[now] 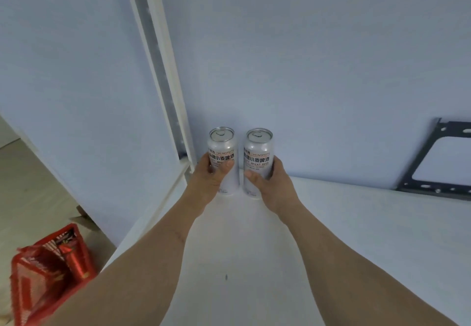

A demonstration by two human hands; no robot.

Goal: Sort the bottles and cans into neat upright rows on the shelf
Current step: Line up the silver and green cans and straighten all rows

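Two white beer cans stand upright side by side at the back left corner of the white shelf (331, 223), close to the rear wall. My left hand (207, 181) grips the left can (222, 147) around its lower half. My right hand (271, 185) grips the right can (258, 149) the same way. Both cans show silver tops with pull tabs and an orange-and-black label. The cans' bases look to be touching the shelf, a small gap apart.
A red plastic basket (48, 269) holding a red can sits on the floor at lower left. A dark metal bracket (433, 172) leans against the wall at the shelf's right. A white upright post (165, 76) borders the shelf's left side.
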